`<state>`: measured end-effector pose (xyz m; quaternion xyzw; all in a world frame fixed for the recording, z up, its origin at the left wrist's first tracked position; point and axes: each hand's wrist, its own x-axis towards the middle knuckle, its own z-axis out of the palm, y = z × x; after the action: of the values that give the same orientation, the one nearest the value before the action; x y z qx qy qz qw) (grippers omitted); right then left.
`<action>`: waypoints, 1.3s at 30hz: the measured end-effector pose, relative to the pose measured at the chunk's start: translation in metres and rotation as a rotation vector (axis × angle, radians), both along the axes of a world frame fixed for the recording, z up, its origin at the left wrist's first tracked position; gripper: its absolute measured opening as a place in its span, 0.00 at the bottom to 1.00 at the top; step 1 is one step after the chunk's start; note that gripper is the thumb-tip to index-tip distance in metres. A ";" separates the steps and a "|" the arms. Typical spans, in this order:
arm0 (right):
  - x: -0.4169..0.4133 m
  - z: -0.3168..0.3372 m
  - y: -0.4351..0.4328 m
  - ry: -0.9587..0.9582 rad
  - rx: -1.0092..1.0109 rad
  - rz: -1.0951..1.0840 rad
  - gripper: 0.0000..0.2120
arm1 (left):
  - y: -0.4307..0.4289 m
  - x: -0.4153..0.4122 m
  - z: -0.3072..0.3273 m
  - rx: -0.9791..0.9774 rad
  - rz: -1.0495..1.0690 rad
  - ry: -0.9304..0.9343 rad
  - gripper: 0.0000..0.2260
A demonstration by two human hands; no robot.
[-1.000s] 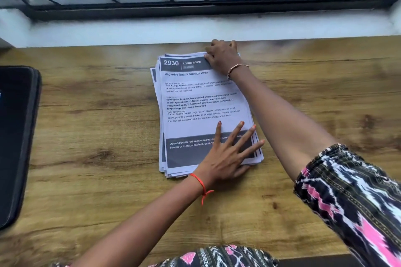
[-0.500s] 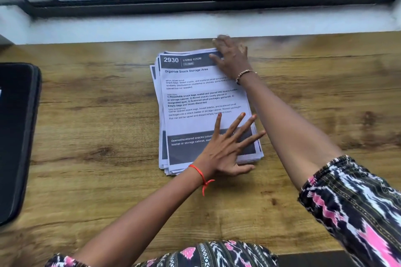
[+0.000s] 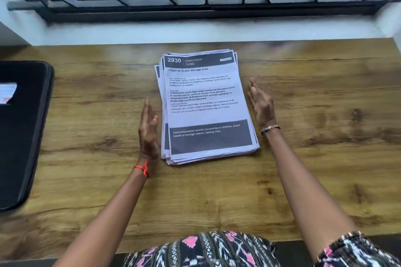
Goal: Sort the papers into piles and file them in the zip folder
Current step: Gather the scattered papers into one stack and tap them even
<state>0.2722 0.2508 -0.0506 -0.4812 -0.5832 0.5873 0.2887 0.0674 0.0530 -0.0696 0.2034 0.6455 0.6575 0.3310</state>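
Lifted off the stack of papers [image 3: 206, 106] since the earlier frame, both hands are now held beside it. On the wooden table [image 3: 325, 136], the black zip folder [image 3: 23, 136] is laid at left, well apart from the central stack. The left hand [image 3: 148, 130] and right hand [image 3: 260, 104] are held straight-fingered, with nothing gripped.
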 end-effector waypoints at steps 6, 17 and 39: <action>0.004 0.006 -0.034 -0.009 0.057 0.119 0.35 | -0.002 0.040 0.010 -0.034 -0.095 0.076 0.36; 0.015 -0.002 -0.044 0.080 -0.030 0.120 0.43 | -0.017 0.040 0.010 -0.069 -0.117 0.092 0.36; -0.062 0.005 0.041 -0.212 0.146 0.086 0.19 | 0.054 -0.042 0.036 -0.198 -0.130 -0.101 0.15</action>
<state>0.2101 0.2914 -0.0456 -0.4927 -0.6717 0.5012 0.2342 0.0257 0.1068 -0.0332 0.1781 0.6752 0.5771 0.4235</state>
